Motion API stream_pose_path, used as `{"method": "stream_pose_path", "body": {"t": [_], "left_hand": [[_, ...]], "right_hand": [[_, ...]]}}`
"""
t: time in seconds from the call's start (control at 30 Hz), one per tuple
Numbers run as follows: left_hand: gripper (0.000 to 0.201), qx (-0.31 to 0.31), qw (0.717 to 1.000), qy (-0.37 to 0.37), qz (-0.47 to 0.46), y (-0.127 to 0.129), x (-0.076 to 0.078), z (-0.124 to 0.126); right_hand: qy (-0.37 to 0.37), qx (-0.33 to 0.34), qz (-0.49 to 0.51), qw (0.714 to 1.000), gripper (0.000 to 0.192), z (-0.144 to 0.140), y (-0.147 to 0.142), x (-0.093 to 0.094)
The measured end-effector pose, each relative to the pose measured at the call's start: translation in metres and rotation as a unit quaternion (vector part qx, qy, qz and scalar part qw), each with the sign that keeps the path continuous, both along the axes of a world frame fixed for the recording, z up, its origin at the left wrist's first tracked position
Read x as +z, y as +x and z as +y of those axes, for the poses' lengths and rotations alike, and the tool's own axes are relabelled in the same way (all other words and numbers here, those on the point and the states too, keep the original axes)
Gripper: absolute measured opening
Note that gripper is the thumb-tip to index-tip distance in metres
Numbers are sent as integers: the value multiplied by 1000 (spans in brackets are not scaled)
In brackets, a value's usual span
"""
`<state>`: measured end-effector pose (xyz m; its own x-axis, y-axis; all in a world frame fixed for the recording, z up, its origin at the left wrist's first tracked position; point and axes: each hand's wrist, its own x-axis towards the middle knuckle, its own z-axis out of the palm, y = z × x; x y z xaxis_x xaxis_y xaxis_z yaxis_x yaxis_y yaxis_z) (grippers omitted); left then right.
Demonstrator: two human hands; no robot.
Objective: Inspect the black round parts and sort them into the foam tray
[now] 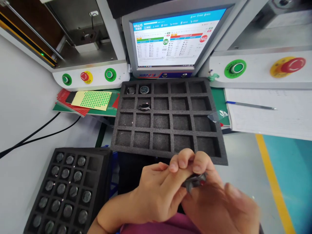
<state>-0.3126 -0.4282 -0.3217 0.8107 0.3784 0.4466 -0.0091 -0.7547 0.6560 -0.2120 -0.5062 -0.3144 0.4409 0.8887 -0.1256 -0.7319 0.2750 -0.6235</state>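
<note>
Close in front of my body, my left hand [159,188] and my right hand [214,203] come together around a dark watch case [194,180]. Curled fingers hide most of it, leaving a lug and a small red spot visible. The left fingers pinch its near side, while the right hand wraps over it, partly smeared by motion. Beyond them lies a dark foam tray [172,127] with square pockets. Two round watch cases [144,89] rest in its far-left pockets, and another watch case [144,107] leans on edge in the second row.
At lower left, a second foam tray [90,178] holds many watch cases. A monitor [179,39] showing OK and NG stands between two machines with green and red buttons [84,76]. A sheet of green dots [97,99] lies left; a pen [251,105] lies on paper [268,120] right.
</note>
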Motion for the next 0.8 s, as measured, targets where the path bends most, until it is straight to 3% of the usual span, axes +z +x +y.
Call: {"method": "stream_pose_path", "body": {"t": [0.27,0.47,0.67,0.8], "left_hand": [[36,-12,1000,-22,0,-1,-1,1],[38,-21,999,-1,-33,0,-1,2],[34,-2,999,28,-21,-1,-5,2],[29,12,1000,-13,-11,-7,-4,3]], "right_hand": [[-29,-23,-15,999,13,3,-8,0],[-30,-38,14,999,22,5,-10,4],[-11,-50,5,999,19,6,-15,-5],[10,-29,-3,1000,26,2,-15,-7]]}}
